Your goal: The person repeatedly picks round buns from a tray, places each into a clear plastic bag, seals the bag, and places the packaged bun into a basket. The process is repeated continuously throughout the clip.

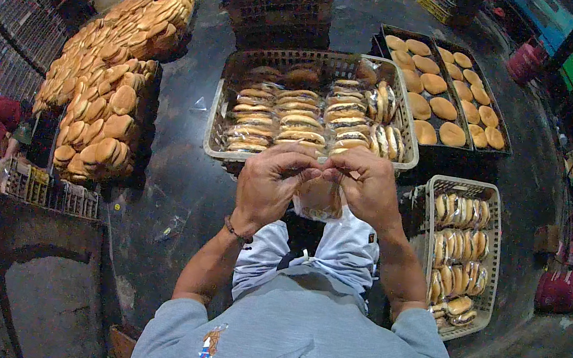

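Between my two hands hangs a clear plastic bag (pixel 319 199) with a flat brown bun inside it. My left hand (pixel 272 183) pinches the bag's upper edge from the left, thumb against the fingers. From the right, my right hand (pixel 368 190) pinches the same edge, its fingertips close to the left ones. Just beyond both hands stands a plastic crate (pixel 413 150) with slotted walls. Stacks of bagged, filled buns (pixel 302 122) lie in it, and some at its right side stand on edge.
To the right is a second crate (pixel 428 230) with rows of bagged buns. Dark trays of round buns (pixel 434 84) lie at the far right. Large heaps of loose buns (pixel 112 79) spread on the left. A person in red (pixel 3 116) bends at the far left. Red gas cylinders (pixel 563 289) stand right.
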{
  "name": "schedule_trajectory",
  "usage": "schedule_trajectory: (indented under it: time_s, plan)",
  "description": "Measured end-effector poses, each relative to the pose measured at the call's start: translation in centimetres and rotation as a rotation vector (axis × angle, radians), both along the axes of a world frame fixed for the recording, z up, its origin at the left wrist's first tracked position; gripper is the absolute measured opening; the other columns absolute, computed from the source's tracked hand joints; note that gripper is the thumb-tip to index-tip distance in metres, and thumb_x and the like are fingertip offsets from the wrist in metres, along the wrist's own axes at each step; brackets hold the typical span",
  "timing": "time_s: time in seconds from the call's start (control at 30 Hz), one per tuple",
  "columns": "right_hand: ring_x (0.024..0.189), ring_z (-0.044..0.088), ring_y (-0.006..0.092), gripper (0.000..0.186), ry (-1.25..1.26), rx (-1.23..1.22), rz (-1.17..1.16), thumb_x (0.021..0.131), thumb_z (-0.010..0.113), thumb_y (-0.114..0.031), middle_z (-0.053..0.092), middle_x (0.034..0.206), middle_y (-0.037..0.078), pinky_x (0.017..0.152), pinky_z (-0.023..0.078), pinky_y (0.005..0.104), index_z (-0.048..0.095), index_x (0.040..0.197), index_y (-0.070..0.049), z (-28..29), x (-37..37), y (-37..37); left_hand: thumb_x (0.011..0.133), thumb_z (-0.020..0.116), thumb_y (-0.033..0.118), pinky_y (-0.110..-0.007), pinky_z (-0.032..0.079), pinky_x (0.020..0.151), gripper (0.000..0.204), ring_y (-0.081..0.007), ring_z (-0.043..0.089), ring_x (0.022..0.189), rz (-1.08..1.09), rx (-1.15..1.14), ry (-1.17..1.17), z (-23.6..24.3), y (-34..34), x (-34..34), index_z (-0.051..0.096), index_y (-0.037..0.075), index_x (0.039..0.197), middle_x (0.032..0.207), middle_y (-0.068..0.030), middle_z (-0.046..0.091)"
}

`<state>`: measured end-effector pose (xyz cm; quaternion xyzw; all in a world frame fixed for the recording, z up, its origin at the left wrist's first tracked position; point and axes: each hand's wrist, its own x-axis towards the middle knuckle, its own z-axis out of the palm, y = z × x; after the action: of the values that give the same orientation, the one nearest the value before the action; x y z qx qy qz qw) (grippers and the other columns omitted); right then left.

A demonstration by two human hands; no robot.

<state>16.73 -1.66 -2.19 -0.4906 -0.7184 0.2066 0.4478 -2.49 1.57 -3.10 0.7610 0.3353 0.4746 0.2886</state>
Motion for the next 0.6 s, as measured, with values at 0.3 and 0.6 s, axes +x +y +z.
schedule_trajectory:
  time_s: [0.3,0.6]
  plan:
    - [0.081,0.067,0.0140,0.029,0.229,-0.024,0.160,0.074,0.083,0.001,0.074,0.089,0.006,0.072,0.053,0.0299,0.077,0.102,-0.004,-2.4,-2.5,4.1,0.088,0.073,-0.002,-0.026,0.059,0.076,0.039,-0.0160,0.071,0.085,-0.077,-0.673,-0.701,-2.6,2.4,-2.0,0.058,-0.001,0.124,0.097,-0.0130,0.072]
    - [0.084,0.065,0.0233,0.029,-0.044,0.221,0.196,0.070,0.082,0.000,0.070,0.086,0.006,0.073,0.053,0.0346,0.078,0.096,-0.009,-2.6,-6.4,5.6,0.081,0.082,0.004,-0.028,0.058,0.075,0.040,-0.0150,0.069,0.088,0.192,-0.569,-0.582,-3.8,1.6,-5.6,0.065,0.003,0.117,0.100,-0.0061,0.068]
